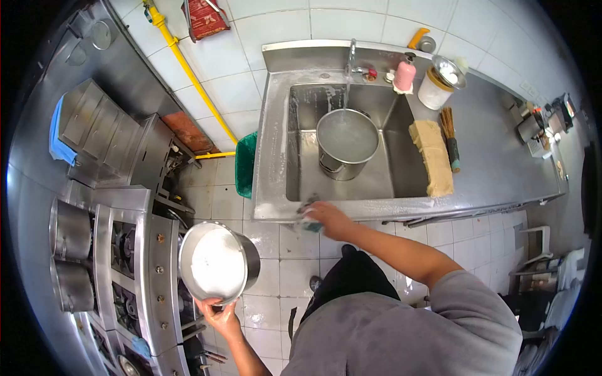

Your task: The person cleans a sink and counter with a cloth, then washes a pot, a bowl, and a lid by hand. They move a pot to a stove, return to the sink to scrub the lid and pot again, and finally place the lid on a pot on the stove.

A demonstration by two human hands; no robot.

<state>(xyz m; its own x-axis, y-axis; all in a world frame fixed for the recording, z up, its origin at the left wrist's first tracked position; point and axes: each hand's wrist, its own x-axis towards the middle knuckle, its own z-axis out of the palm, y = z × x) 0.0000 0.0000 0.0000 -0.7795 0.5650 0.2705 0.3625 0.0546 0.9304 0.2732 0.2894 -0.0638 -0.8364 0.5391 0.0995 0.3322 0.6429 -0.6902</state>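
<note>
My left hand [221,318] grips the lower rim of a shiny metal pot [251,260], which is tilted so its bright inside faces me. This pot is held between the stove and the sink. At the front edge of the sink, my right hand [331,220] is closed on a dark and greenish scrubbing pad [311,223], partly smeared by motion. Inside the steel sink [376,182] stands another metal pot [342,169], filled with cloudy water. Water runs into it from the faucet [352,56].
A folded yellow cloth [433,160] and a straw brush [449,138] lie right of the basin. Behind them stand a pink soap bottle [405,75] and a white tub [434,93]. A green bin [246,164] is left of the sink; the stove [160,250] borders the left.
</note>
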